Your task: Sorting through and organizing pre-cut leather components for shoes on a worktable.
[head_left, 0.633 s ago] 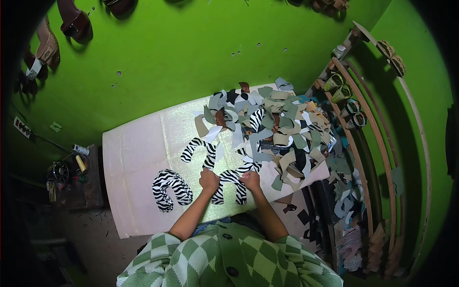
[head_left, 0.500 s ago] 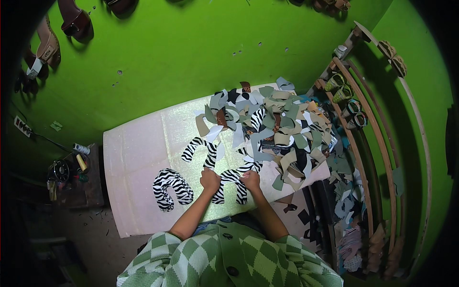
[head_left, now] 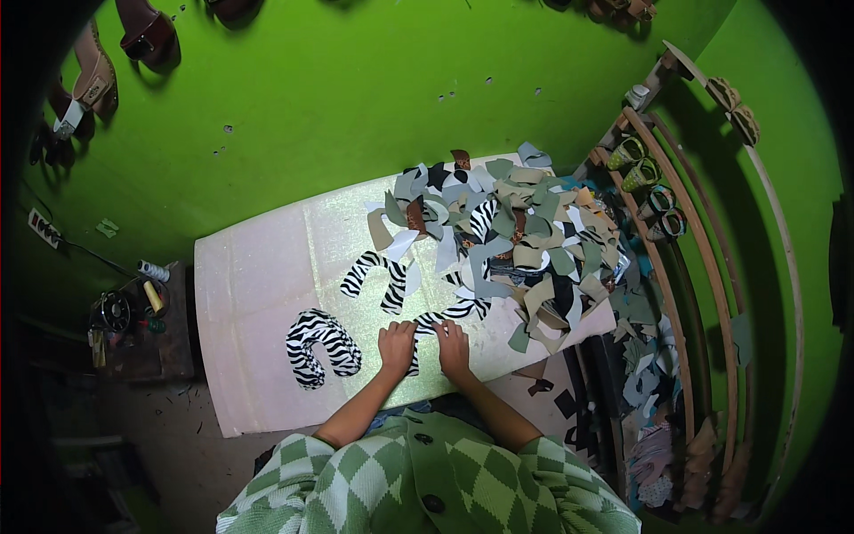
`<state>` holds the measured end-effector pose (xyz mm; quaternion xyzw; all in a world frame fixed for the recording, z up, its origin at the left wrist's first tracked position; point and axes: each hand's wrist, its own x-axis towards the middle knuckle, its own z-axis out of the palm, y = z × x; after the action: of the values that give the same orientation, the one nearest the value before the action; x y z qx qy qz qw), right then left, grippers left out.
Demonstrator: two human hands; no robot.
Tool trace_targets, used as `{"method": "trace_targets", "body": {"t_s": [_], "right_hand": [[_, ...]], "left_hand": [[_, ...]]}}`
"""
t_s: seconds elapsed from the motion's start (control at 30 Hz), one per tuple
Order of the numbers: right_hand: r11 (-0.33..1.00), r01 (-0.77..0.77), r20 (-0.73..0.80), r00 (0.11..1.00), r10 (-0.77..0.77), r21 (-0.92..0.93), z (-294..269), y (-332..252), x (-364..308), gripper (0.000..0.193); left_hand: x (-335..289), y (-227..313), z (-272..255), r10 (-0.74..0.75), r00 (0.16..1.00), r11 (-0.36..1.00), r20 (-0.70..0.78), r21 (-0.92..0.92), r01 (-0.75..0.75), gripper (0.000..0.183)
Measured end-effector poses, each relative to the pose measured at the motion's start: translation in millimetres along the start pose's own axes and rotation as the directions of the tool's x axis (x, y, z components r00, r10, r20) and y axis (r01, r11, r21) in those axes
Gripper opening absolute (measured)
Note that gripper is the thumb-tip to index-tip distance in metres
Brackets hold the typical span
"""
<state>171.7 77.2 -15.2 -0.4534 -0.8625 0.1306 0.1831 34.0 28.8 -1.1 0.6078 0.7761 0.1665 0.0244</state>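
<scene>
A curved zebra-print cut piece [head_left: 427,321], black and white, lies at the table's near edge, largely covered by my hands. My left hand [head_left: 397,347] is closed on its left side, fingers pointing away from me. On the other side my right hand [head_left: 455,349] is closed on the same piece, its fingertips at the top of the curve. Just beyond, another zebra-print strip [head_left: 467,307] lies at the scrap pile. Left of my hands rests a thick stack of U-shaped zebra-print pieces [head_left: 310,347]. Farther up is a single curved zebra-print piece [head_left: 393,289].
A pale table [head_left: 253,294] carries a heap of grey, green, tan and black cut pieces [head_left: 534,240] at its right. Wooden racks [head_left: 685,267] with sandals stand beyond it. A small dark stand [head_left: 147,347] holding thread spools is at the left; shoes hang on the green wall.
My right hand has moved left and slightly nearer me, over the zebra-print piece. My left hand has shifted slightly right. Together they now cover more of the piece.
</scene>
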Motion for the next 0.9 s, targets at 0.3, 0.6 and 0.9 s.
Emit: {"method": "trace_targets", "body": {"t_s": [0.3, 0.6, 0.9], "right_hand": [[0.947, 0.093, -0.005, 0.995, -0.1, -0.306, 1.4, -11.3, -15.1, 0.045], [0.947, -0.015, 0.019, 1.0, 0.023, -0.321, -5.2, -20.9, -13.3, 0.04], [0.93, -0.091, -0.053, 0.996, 0.078, -0.356, -10.3, -7.0, -19.3, 0.039]], "left_hand": [[-16.0, 7.7, -7.8, 0.108, 0.994, 0.993, 0.008, -0.039, -0.107, 0.04], [-18.1, 13.8, -11.5, 0.102, 0.993, 0.995, 0.055, -0.003, -0.102, 0.043], [-19.1, 15.5, -8.9, 0.079, 0.995, 0.997, 0.065, -0.006, -0.079, 0.048]]}}
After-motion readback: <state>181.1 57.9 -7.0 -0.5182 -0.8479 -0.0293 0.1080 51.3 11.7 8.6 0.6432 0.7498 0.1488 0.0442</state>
